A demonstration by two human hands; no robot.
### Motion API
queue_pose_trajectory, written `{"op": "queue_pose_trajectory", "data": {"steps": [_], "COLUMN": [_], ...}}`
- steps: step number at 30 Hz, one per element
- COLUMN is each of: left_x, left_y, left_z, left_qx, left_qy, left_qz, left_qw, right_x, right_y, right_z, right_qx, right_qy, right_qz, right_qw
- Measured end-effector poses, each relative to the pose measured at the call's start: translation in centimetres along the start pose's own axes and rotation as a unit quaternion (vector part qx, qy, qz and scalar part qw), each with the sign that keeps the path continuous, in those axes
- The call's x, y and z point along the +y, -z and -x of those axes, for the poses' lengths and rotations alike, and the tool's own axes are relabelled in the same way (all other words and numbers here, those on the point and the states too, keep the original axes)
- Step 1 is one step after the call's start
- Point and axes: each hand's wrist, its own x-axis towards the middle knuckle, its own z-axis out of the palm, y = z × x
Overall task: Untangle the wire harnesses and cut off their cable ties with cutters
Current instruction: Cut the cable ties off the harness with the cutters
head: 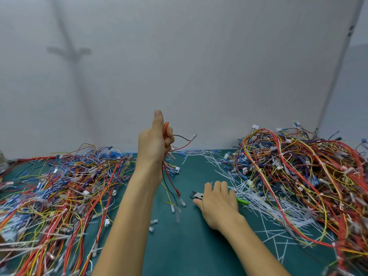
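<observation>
So, my left hand [154, 144] is raised, fingers [169, 136] gripping a red, black and yellow wire harness [174, 169]. My right hand [218, 204] covers the green-handled cutters [242, 201] on the teal counter [179, 246]. Can't tell its fingers' grip.

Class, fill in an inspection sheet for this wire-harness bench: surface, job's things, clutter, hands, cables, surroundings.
Surface: dark green cutting mat, visible between the piles.
Job's things: small multicoloured wire harness held up above the mat; green-handled metal cutters lying on the mat.
Clutter: loose white cut cable ties strewn right of centre.
Grippers: left hand grips the harness, thumb up; right hand rests over the cutters, fingers straight.
Cables: tangled multicoloured harness pile on the left; taller harness pile on the right.
Surroundings: plain grey-white wall behind, carrying a faint shadow.
</observation>
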Motion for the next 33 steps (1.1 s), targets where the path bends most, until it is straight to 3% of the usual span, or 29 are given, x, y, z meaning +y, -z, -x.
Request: {"op": "queue_pose_trajectory", "data": {"steps": [13,18,20,21,23,25,27,28,30,33], "left_x": [-1.2,-1.3,-1.1,-1.0,-0.9,-0.9,-0.9,-0.9,-1.1,-1.8], "left_y": [-0.1,0.0,0.2,0.3,0.5,0.7,0.9,1.0,1.1,1.3], "left_z": [-0.1,-0.1,-0.1,-0.1,-0.1,0.1,0.3,0.3,0.2,0.0], "left_qx": [-0.094,-0.139,-0.176,-0.199,-0.247,-0.3,-0.36,-0.388,-0.43,-0.454], "left_qy": [-0.026,-0.05,-0.062,-0.072,-0.098,-0.121,-0.128,-0.125,-0.104,-0.033], "left_qz": [-0.107,-0.149,-0.169,-0.18,-0.196,-0.207,-0.223,-0.237,-0.287,-0.381], "left_qw": [0.989,0.978,0.968,0.961,0.944,0.923,0.897,0.882,0.85,0.805], "right_x": [0.4,0.6,0.5,0.4,0.3,0.4,0.8,1.2,1.8,2.3], "right_y": [-0.3,2.3,4.0,4.8,6.5,7.6,8.2,8.4,8.6,8.8], "right_z": [-0.2,-0.2,-0.2,-0.2,-0.1,0.4,0.9,1.0,1.0,1.0], "right_qx": [0.043,0.102,0.175,0.196,0.167,0.062,-0.025,-0.049,-0.069,-0.059], "right_qy": [-0.003,-0.005,0.011,0.012,0.0,0.0,-0.005,-0.012,-0.024,-0.028], "right_qz": [-0.014,-0.133,-0.272,-0.369,-0.58,-0.745,-0.845,-0.869,-0.877,-0.848], "right_qw": [0.999,0.986,0.946,0.908,0.797,0.664,0.534,0.492,0.475,0.526]}}
